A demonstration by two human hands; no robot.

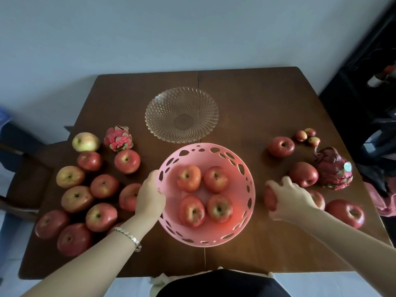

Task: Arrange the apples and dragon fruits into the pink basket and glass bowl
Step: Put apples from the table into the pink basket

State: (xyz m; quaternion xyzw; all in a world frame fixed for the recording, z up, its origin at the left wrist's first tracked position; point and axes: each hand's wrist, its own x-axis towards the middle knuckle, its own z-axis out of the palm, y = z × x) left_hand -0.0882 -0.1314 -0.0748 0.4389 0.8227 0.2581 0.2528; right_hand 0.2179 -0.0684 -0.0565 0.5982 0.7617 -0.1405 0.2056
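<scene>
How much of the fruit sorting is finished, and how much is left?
Barely started. Four red apples already lie in the perforated pink basket, whose rim the left hand holds. The right hand grips a red apple on the brown wooden table. The patterned glass bowl is empty; both pink dragon fruits and many apples wait.

Left hand (150, 195) curled closed — right hand (288, 198) clasped, fingers bent.

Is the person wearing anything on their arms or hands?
Both arms are bare, no sleeves and no gloves. The left hand has a pale, shiny link bracelet around its wrist. The right hand has nothing on it that shows.
</scene>
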